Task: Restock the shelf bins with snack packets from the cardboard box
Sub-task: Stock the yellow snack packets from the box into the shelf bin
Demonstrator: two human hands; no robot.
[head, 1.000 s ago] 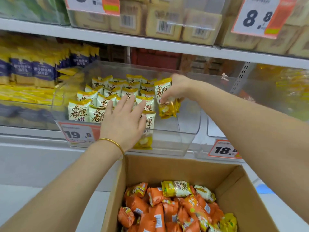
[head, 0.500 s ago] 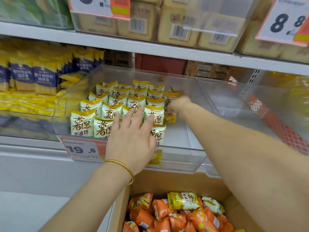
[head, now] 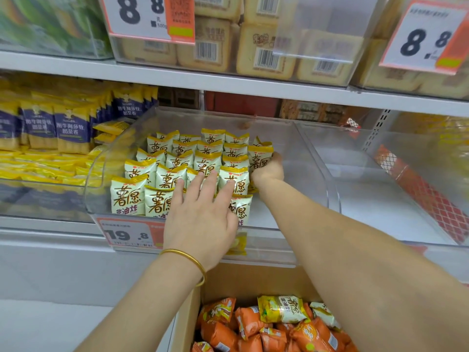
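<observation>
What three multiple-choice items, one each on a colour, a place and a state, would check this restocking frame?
1. Most packets in the cardboard box are:
A orange
B blue
C green

2. The right hand is:
A in the cardboard box
B beside the rightmost white-and-yellow packets in the clear bin
C out of view

3. The left hand is:
A flat, fingers straight on the front packets
B clenched round one packet
C hanging idle

Answers:
1 A: orange packets fill the box, with only a few yellow ones.
2 B: it sits against the right end of the rows inside the bin.
3 A: its straight fingers lie across the front rows.
</observation>
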